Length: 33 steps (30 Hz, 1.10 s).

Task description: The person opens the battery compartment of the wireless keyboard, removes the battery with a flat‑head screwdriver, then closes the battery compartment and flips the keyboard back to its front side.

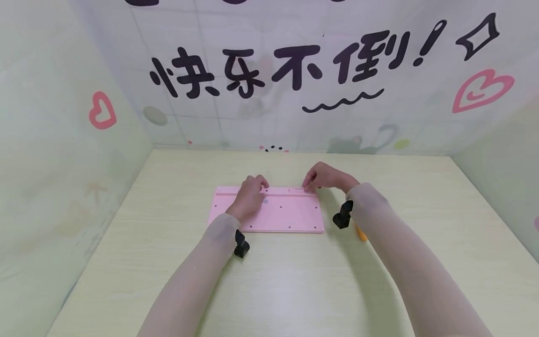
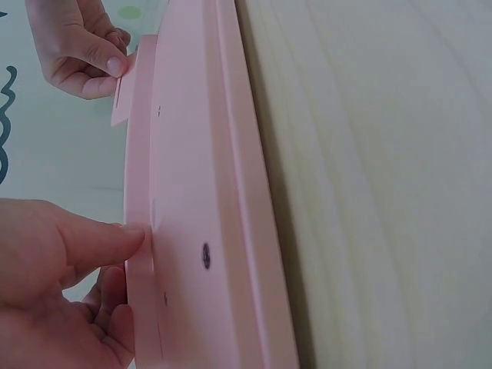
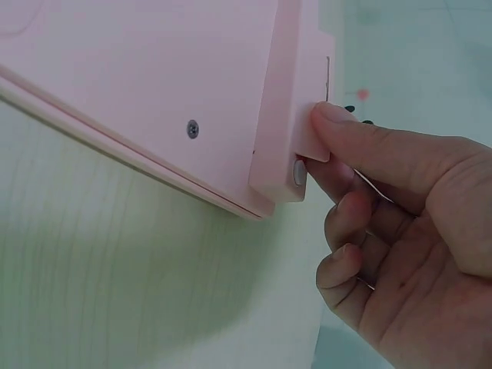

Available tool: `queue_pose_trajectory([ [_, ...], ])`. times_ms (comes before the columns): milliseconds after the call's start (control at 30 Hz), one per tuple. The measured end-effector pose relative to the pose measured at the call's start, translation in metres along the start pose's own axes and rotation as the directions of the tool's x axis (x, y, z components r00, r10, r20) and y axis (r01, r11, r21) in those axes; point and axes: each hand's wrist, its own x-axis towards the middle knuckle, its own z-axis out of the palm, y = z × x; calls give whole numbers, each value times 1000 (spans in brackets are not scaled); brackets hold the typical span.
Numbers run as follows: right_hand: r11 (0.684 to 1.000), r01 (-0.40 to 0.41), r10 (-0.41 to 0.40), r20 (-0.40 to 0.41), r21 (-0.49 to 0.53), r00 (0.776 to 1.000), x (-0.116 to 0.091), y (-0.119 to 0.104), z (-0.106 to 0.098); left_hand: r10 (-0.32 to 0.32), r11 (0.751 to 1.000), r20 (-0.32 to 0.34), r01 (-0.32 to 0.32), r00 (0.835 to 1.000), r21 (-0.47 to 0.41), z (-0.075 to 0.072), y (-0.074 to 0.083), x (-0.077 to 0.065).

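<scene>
A pink keyboard (image 1: pixel 294 216) lies on the table with its screwed underside up and its keys hidden. A raised bar (image 3: pixel 275 115) runs along its far edge and ends in a small grey button (image 3: pixel 300 172). From the bar sticks out a thin pink flap (image 3: pixel 311 115) with a narrow slot. My right hand (image 1: pixel 327 178) pinches that flap between thumb and forefinger, near the keyboard's far right corner. At the far edge, left of the middle, my left hand (image 1: pixel 249 197) grips the bar, thumb on top (image 2: pixel 115 238) and the other fingers curled behind it.
On the pale wooden table (image 1: pixel 278 285), an orange object (image 1: pixel 360 232) lies partly hidden under my right forearm. Printed cloth walls (image 1: pixel 269 121) enclose the table at the back and both sides. Black wrist cameras (image 1: pixel 241 244) hang below the sleeves.
</scene>
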Motion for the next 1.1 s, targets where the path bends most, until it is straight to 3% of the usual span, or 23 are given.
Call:
queue_pose_trajectory([
  [600,1000,3,-3,-3,12,1000,4,0,0,8,1000,3,-8,1000,-3,-1,2,-2],
  [1100,995,-30,27,26,90,999,10,-6,6,-10,1000,6,10,1000,-4,-2,2,-1],
])
